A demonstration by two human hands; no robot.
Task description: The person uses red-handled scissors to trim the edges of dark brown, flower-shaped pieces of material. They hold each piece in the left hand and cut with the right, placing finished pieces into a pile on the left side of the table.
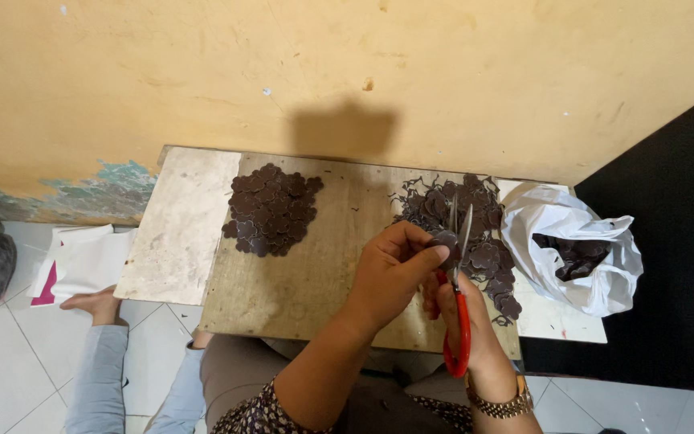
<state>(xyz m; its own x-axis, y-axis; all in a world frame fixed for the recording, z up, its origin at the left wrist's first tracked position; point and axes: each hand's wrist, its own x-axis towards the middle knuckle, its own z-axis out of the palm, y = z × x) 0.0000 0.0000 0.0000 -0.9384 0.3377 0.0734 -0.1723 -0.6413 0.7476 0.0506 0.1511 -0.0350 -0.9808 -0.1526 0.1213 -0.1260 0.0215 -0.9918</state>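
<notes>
Two brown heaps (272, 210) lie on one wooden board (315, 273) (against a yellow wall (283, 72)). The left hand (391, 273) pinches one brown piece (446, 239); the right hand (463, 309) grips red-handled scissors (461, 305).

left hand (391, 269) pinching a dark brown cutout (446, 239), right hand (466, 317) w/ red-handled scissors (459, 281) blades open at it, wooden worktop (299, 273), neat cutout pile (271, 209), scrap heap (475, 233), white plastic bag (572, 245) at the right

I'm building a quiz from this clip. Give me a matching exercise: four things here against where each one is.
1. scissors
2. neat pile of brown pieces
3. white plastic bag
4. gold watch

A. right end of the board
B. right wrist
C. right hand
D. left part of the board

Pairs: 1-C, 2-D, 3-A, 4-B
</notes>
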